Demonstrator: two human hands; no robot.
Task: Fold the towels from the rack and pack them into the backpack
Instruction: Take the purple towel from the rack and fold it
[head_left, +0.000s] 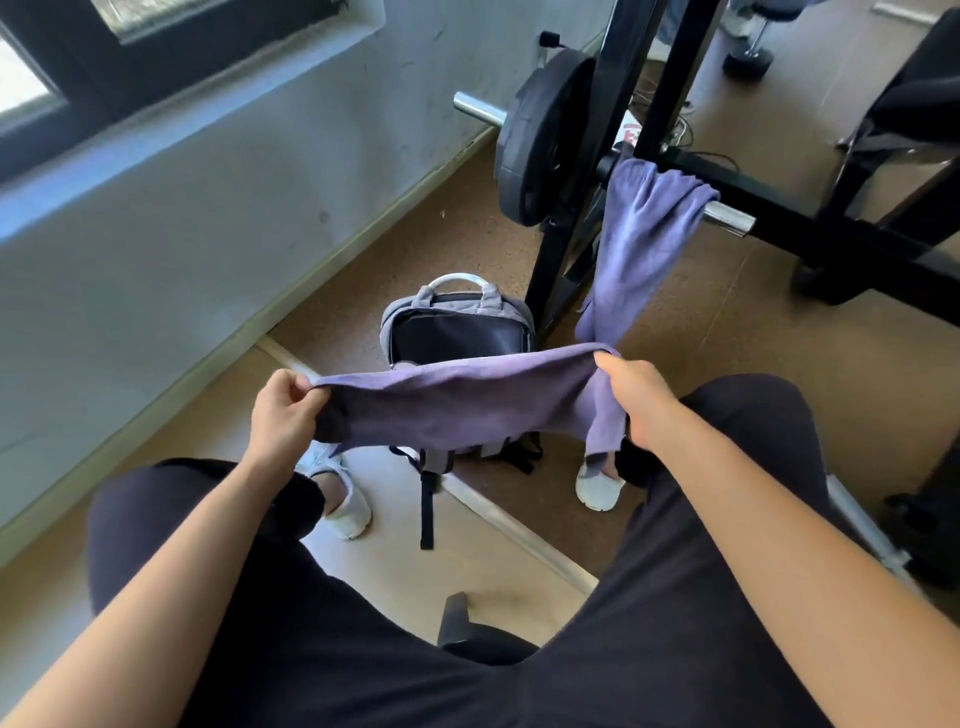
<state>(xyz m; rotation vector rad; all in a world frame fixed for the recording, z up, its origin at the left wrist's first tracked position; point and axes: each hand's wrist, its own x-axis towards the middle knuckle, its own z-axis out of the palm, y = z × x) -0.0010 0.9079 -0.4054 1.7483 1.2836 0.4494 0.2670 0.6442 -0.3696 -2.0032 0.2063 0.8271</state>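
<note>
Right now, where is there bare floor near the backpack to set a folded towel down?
Bare: the brown floor between the wall and the backpack, and the stretch right of the hanging towel, before the rack base. Crowded: the backpack's near side, with its straps, both shoes and the held towel above.

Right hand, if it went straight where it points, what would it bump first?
Past the towel the right hand grips, probably the backpack on the floor, though depth is unclear.

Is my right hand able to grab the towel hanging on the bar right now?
Probably not yet: the right hand pinches the stretched towel. Nothing blocks the way to the hanging towel.
</note>
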